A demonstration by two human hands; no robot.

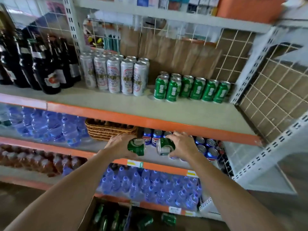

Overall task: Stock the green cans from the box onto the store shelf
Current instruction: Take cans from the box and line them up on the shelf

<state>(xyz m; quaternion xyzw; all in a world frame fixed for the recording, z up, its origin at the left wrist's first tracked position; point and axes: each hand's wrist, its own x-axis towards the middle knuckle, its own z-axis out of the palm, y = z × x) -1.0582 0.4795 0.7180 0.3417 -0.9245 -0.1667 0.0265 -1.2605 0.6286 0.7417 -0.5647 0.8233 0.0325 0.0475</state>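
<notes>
My left hand (119, 145) grips a green can (136, 147) lying sideways, and my right hand (182, 145) grips a second green can (165, 146), also on its side. Both are held in mid-air in front of the lower shelf edge, a little apart from each other. Several green cans (191, 89) stand upright in rows at the right of the shelf (116, 105) above. At the bottom of the view an open cardboard box (86, 215) holds more green cans (106, 219), blurred.
Tall white cans (115, 75) stand left of the green rows, dark bottles (38, 62) further left. Blue cans (205, 147) and a wicker basket (108, 130) sit behind my hands. Water bottles (150, 185) fill the lower shelf. A white upright post (260, 64) bounds the right.
</notes>
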